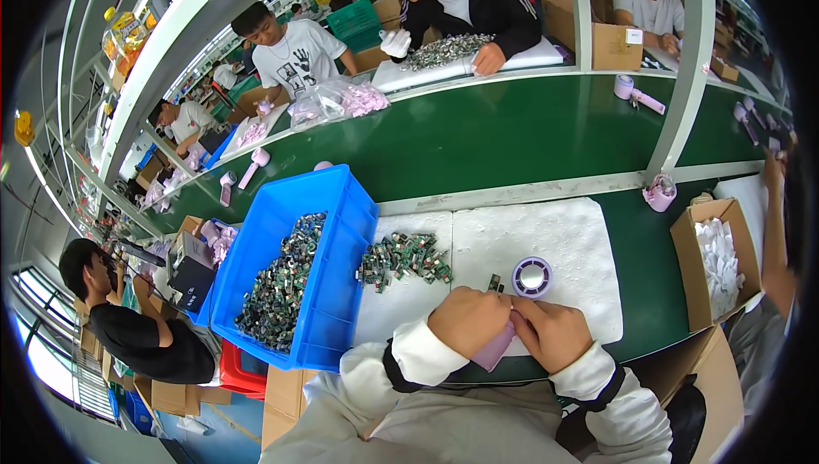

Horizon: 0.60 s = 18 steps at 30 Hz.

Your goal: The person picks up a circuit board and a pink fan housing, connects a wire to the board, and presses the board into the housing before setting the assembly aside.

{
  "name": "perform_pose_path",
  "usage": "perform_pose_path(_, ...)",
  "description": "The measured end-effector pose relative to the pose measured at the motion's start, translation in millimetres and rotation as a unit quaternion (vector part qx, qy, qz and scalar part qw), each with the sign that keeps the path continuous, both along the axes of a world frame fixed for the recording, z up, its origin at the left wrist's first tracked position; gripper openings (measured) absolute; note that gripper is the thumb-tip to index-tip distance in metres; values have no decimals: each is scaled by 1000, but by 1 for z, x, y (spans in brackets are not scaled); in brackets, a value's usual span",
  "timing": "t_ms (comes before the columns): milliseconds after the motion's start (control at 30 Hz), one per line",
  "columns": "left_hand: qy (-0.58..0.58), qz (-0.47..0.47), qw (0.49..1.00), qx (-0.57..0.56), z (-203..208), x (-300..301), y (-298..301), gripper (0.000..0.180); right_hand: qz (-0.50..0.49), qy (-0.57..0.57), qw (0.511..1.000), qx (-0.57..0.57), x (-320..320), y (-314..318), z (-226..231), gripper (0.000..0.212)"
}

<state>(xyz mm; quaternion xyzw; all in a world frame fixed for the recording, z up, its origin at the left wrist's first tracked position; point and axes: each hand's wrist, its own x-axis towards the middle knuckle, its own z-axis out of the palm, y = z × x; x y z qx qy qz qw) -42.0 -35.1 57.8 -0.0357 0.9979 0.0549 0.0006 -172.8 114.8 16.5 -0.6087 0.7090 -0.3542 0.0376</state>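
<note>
Close together over the white foam mat [580, 234], my left hand [471, 321] and my right hand [554, 332] are both closed around a pink plastic handle [495, 350]. Its lower end shows between my wrists; the fingers hide the rest. A small green circuit board [495, 282] sticks out just past my left fingertips, and I cannot tell whether they grip it. Directly beyond my right fingers is a round lilac fan head [532, 277] with a pale centre. Whether it is joined to the handle is hidden. A loose pile of circuit boards [404, 260] lies left of my hands.
A blue bin [345, 268] full of small boards stands at the left. On the right is a cardboard box [698, 281] of white pieces. Beyond a metal rail [529, 193] runs a green conveyor belt [478, 140] carrying lilac fans [638, 94]. Several people work across it.
</note>
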Motion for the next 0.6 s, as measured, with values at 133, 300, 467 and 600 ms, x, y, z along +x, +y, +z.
perform_pose_path(133,29,10,998,52,0,3,-12,13,-4,-3,1000,3,-2,0,2,24)
perform_pose_path(300,44,14,995,88,-2,8,-15,17,-3,-12,1000,-11,-1,-2,1,23)
perform_pose_path(467,47,-2,996,77,-8,11,-12,17,-3,-9,1000,0,-1,-2,5,23)
perform_pose_path(600,77,4,997,-8,-18,15,-1,16,-2,-12,1000,-2,2,0,-1,23)
